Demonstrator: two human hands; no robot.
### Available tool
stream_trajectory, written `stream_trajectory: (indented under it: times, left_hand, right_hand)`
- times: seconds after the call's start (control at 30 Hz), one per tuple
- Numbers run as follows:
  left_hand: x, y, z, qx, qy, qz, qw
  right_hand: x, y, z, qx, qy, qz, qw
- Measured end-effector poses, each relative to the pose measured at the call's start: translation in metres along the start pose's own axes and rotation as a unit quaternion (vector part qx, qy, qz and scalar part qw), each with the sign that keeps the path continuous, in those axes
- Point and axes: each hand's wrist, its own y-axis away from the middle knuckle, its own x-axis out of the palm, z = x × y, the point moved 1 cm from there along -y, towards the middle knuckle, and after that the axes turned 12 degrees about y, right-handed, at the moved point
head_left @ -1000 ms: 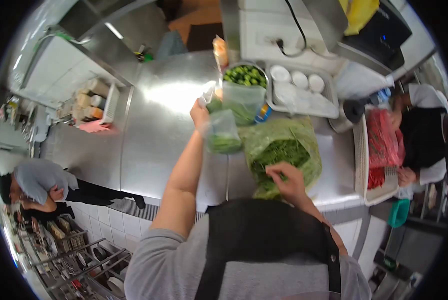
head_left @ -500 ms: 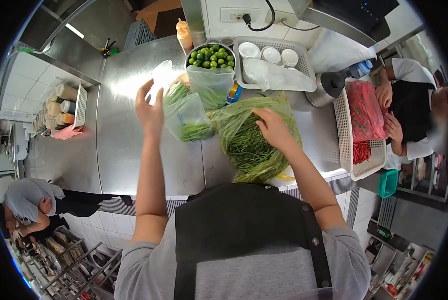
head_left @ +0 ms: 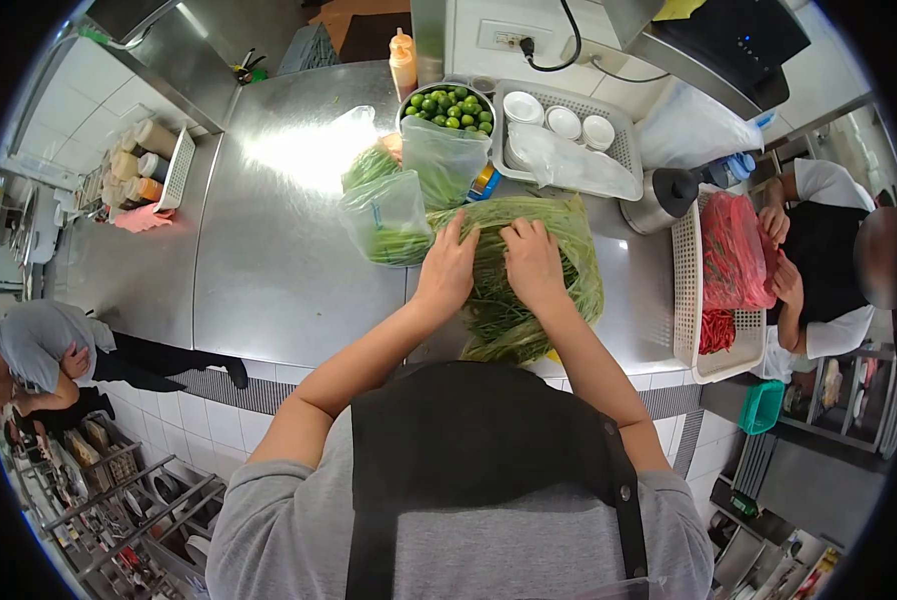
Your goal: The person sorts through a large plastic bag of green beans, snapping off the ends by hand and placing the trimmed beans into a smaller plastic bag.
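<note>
A large yellow-green plastic bag (head_left: 581,245) lies open on the steel counter, filled with thin green stalks (head_left: 499,318). My left hand (head_left: 449,268) is at the bag's upper left edge, its fingers curled onto the plastic. Just right of it, my right hand (head_left: 536,262) also has bent fingers on the plastic by the opening. Both fingertips are partly hidden in the folds. To the left of my left hand stand clear bags of green vegetables (head_left: 397,243), and another clear bag (head_left: 441,165) is behind them.
Behind the bags sit a bowl of green limes (head_left: 449,108) and a squeeze bottle (head_left: 403,65). A grey basket (head_left: 624,120) holds white bowls. To the right are a steel jug (head_left: 652,205) and a crate (head_left: 687,290) with red chillies, where another person handles a red bag (head_left: 734,255).
My left hand has come down and right, from above the clear bags to the yellow-green bag. My right hand stays at that bag. The view has shifted slightly.
</note>
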Motion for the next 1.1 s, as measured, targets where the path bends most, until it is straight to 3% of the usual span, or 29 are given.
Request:
stream_trajectory:
  times: [0.07, 0.13, 0.23, 0.43, 0.67, 0.93, 1.1]
  left_hand:
    - [-0.002, -0.003, 0.012, -0.040, 0.066, 0.021, 0.997]
    - [-0.007, -0.004, 0.014, -0.039, 0.085, 0.021, 0.995]
    - [-0.011, -0.006, 0.013, -0.030, 0.108, 0.011, 0.994]
    - [-0.017, -0.001, 0.010, -0.041, 0.114, -0.015, 0.993]
    - [-0.020, 0.008, 0.012, -0.047, 0.118, -0.025, 0.992]
    - [-0.016, 0.013, 0.006, -0.068, 0.169, -0.037, 0.983]
    - [-0.020, 0.025, 0.001, -0.037, 0.085, -0.047, 0.995]
  right_hand:
    - [0.003, -0.004, 0.001, -0.012, 0.013, 0.021, 1.000]
    - [0.014, -0.005, 0.006, -0.036, 0.037, -0.065, 0.997]
    - [0.021, -0.001, 0.010, -0.040, 0.058, -0.118, 0.991]
    - [0.017, 0.008, 0.006, -0.055, 0.038, -0.030, 0.997]
    - [-0.002, 0.033, -0.018, -0.075, -0.031, -0.050, 0.995]
    - [-0.012, 0.035, -0.021, -0.008, -0.050, -0.005, 0.999]
    - [-0.025, 0.032, -0.019, -0.045, -0.119, -0.012, 0.992]
